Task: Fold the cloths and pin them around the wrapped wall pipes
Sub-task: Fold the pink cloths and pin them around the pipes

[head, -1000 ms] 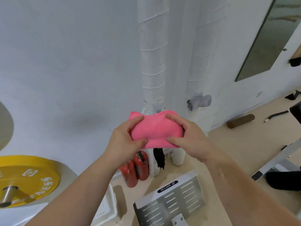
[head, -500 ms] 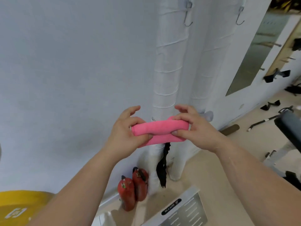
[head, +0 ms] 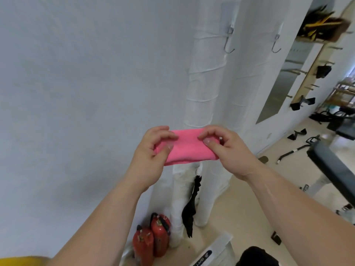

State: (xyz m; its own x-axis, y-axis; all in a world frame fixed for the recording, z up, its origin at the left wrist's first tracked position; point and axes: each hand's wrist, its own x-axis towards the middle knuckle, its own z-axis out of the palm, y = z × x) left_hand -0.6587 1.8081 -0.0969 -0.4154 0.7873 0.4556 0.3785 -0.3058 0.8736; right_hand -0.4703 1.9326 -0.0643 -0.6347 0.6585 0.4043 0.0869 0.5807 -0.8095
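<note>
A folded pink cloth (head: 189,148) is held up in front of the left wrapped wall pipe (head: 201,93). My left hand (head: 153,150) pinches its left end between thumb and fingers. My right hand (head: 226,148) pinches its right end, and a small white object, perhaps a pin, shows between the fingers. A second wrapped pipe (head: 247,89) stands to the right. A black cloth (head: 191,210) hangs low between the pipes.
Metal hooks (head: 229,41) hang high on both pipes. Two red fire extinguishers (head: 151,239) stand on the floor by the wall. A weight bench (head: 334,169) is at the right, a mirror (head: 282,81) on the wall beyond, gym gear on the floor.
The view tilted upward, showing the hooks. The pink cloth went from a wider fold to a narrow band, and both hands lifted it against the left pipe.
</note>
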